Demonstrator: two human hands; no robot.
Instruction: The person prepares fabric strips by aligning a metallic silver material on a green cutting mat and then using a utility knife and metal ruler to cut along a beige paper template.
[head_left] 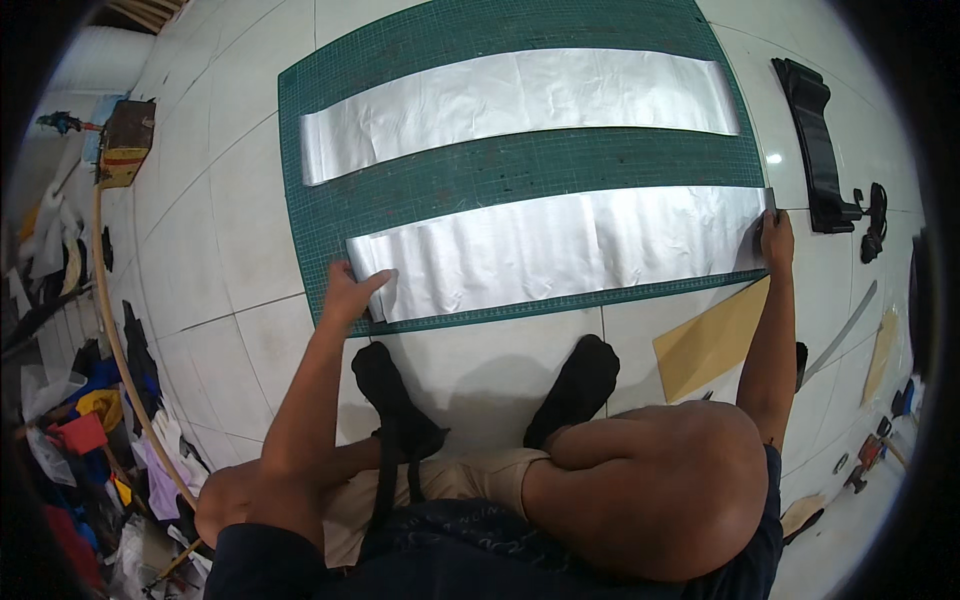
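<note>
A long silver foil-like strip lies across the near part of a green cutting mat. At its left end my left hand grips the edge, thumb on top and fingers around the outer side. My right hand holds the strip's right end, where a dark edge shows; most of its fingers are hidden. A second silver strip lies farther off on the mat, roughly alongside the first, with neither hand on it.
Black folded material and a coiled black cable lie on the tiles at right. A tan sheet sits by my right forearm. Far left are a small box and a pile of coloured scraps behind a curved strip. My feet are near the mat.
</note>
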